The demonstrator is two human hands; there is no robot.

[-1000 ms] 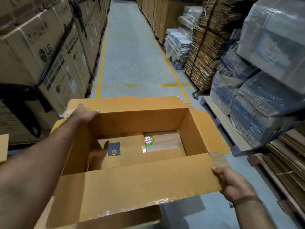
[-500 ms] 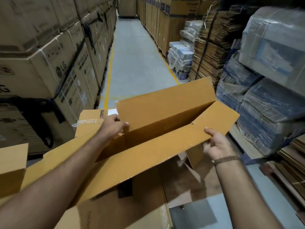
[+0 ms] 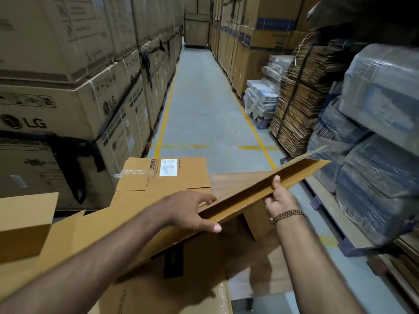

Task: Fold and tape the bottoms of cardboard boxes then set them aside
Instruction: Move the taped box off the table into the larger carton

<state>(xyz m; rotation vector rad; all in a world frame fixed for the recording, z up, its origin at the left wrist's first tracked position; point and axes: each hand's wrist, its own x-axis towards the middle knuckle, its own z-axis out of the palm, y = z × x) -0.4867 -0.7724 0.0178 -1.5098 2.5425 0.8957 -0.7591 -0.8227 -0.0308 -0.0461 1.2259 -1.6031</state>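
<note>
Box now almost flat and tilted, its opening pinched to a narrow slot; half a second ago I could see well into it. My left hand grips its near-left edge, thumb on the near panel, fingers over the top. My right hand pinches the near wall, thumb up inside the slot. Box held over the labelled carton. Camera raised; more aisle shows.

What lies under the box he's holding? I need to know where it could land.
Under the held box, more cardboard boxes and some floor show; the rest is covered.
</note>
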